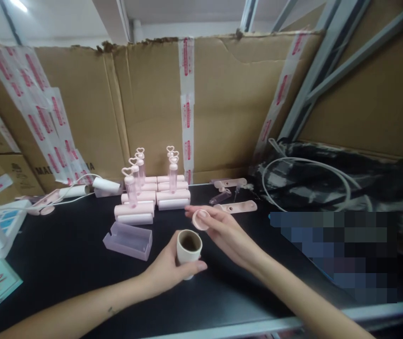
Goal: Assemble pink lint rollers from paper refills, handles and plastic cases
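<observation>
Angling inward, left hand (166, 267) clasps roll (188, 254), right hand (226, 230) pinches disc (200, 221).

The white tube (188, 255) looks smooth and matt outside, with a brown, cardboard-like inner wall; the pink cap (201, 220) appears to be smooth plastic. Translucent, faintly shiny plastic forms the purple tray (126, 246). The counter (63, 245) is dark, smooth and mostly matt. Behind stands dull cardboard (152, 94), ragged along its top edge, crossed by glossy tape (187, 113). The black sheeting (381, 181) is crinkled, shiny plastic.
</observation>
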Demonstrator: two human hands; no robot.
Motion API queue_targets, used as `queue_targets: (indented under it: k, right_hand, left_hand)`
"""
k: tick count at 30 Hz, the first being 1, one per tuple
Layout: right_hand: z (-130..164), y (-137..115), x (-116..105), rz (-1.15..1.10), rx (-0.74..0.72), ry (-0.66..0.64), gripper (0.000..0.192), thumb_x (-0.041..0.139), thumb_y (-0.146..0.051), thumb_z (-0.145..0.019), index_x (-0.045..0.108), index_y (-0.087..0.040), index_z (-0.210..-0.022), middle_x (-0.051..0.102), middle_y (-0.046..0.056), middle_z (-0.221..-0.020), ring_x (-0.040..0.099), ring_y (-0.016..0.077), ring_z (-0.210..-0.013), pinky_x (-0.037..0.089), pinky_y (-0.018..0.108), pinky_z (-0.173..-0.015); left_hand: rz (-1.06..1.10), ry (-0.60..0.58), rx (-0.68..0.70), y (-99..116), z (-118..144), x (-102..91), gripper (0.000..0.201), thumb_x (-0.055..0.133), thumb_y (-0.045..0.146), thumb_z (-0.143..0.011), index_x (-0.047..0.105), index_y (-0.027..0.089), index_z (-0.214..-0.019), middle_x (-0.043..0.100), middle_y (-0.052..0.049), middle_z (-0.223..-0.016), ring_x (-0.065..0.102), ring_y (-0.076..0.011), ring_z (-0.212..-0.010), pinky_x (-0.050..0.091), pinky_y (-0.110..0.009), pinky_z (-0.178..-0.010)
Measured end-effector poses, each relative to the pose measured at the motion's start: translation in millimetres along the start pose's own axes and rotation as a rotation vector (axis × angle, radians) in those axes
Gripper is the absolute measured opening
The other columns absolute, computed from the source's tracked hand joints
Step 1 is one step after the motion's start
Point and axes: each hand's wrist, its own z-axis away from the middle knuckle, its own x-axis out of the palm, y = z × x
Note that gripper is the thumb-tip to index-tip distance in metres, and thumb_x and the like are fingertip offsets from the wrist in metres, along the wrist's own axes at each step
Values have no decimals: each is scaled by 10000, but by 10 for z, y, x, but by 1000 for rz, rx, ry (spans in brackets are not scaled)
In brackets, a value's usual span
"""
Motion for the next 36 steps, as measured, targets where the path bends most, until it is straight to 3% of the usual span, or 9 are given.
queue_targets:
  k: [4,7,11,16,25,29,31,33,36]
  right_hand:
    - [127,-58,126,413,-371,-198,231,491,-308,-899,614,-223,-1074,614,89,-1148,549,217,-1091,438,373,-933]
    - [213,-86,154,731,-590,-388,389,533,-308,-874,518,-203,-1249,565,120,-1243,480,234,-1202,414,382,-989]
    - [239,-21,137,944,-765,-341,515,538,-185,-866,394,-211,-1360,546,104,-1286,442,199,-1248,409,339,-1010]
    - [214,30,125,981,-884,-276,596,567,-143,-832,369,-258,-1383,604,78,-1228,520,204,-1182,458,337,-963]
    - [306,9,209,966,-769,-233,509,488,-117,-845,444,-207,-1344,550,99,-1291,480,228,-1222,452,369,-971]
    - [299,-54,202,733,-646,-303,422,479,-191,-869,508,-224,-1289,561,90,-1283,482,233,-1218,418,414,-994]
    - [224,-117,73,579,-547,-284,386,450,-261,-897,507,-245,-1278,554,81,-1290,488,236,-1210,418,423,-986]
    - [101,-176,-171,519,-443,-130,353,417,-286,-912,521,-248,-1247,574,83,-1248,552,233,-1133,448,411,-944]
    - [-125,-179,-670,828,-276,-15,264,489,-265,-859,630,-210,-1075,656,88,-1064,623,242,-978,462,404,-897]
  left_hand:
    - [24,12,23,-39,-34,-3,456,687,336,-731,489,183,-1113,573,-45,-986,541,-203,-913,426,-334,-828]
    - [49,-26,59,-69,-51,-8,412,671,322,-743,525,167,-1095,599,-63,-1002,559,-233,-939,447,-344,-818]
    - [-8,-31,135,-109,-44,-26,477,629,285,-773,456,159,-1199,577,-95,-1133,550,-253,-1025,451,-354,-860]
    - [-76,-59,171,-74,-24,-37,496,597,293,-795,431,145,-1238,551,-119,-1207,539,-268,-1087,441,-368,-913]
    - [-74,-72,147,-54,-23,-42,454,585,305,-815,449,178,-1230,584,-104,-1185,567,-260,-1063,466,-375,-895]
    - [-83,77,144,-84,28,-34,705,635,318,-786,222,202,-1346,458,-137,-1307,470,-261,-1194,388,-405,-995]
    - [-68,125,137,-84,52,-31,824,660,313,-771,104,226,-1373,453,-141,-1300,477,-245,-1186,351,-422,-1024]
    - [-79,86,136,-78,72,-31,699,629,321,-798,198,248,-1343,496,-125,-1247,539,-228,-1100,369,-425,-1000]
    - [-183,15,197,-73,94,-40,549,693,326,-736,413,254,-1203,503,-97,-1243,521,-238,-1115,355,-413,-1007]
